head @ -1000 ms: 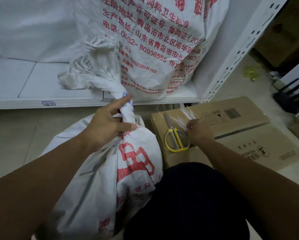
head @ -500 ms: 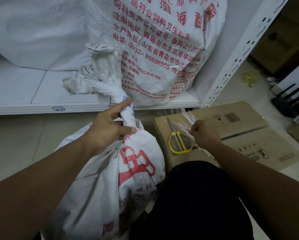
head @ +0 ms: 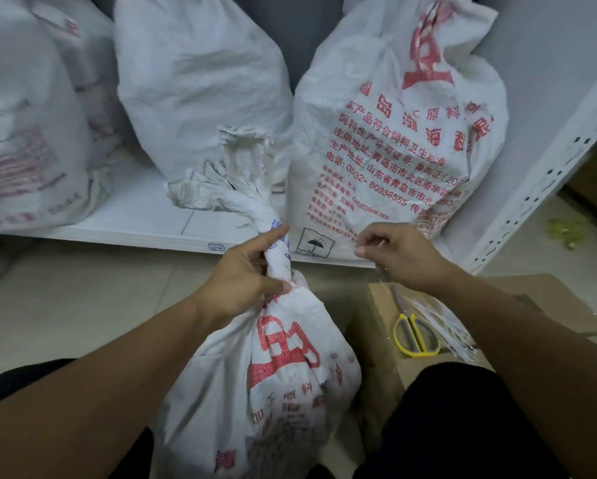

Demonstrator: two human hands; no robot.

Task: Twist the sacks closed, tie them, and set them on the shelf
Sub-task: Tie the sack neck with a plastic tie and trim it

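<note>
A white woven sack [head: 272, 368] with red print stands on the floor between my knees. Its neck [head: 276, 243] is twisted into a rope, and the loose mouth fans out above it. My left hand [head: 245, 274] is shut around that twisted neck. My right hand [head: 397, 254] is raised to the right of the neck, apart from it, pinching a thin white tie [head: 381, 271] that hangs down from the fingers. A bundle of more white ties [head: 442, 326] lies on the cardboard box. Three tied sacks stand on the white shelf [head: 145, 229] behind.
Yellow-handled scissors [head: 414, 335] lie on a cardboard box [head: 545, 299] at my right knee. A printed sack [head: 400, 140], a plain one [head: 200, 98] and a third [head: 24, 140] fill the shelf. A perforated white upright [head: 549, 174] stands at the right.
My right hand has lifted off the box with one tie and come up beside the sack's neck. The view has tilted upward. My left hand keeps its grip.
</note>
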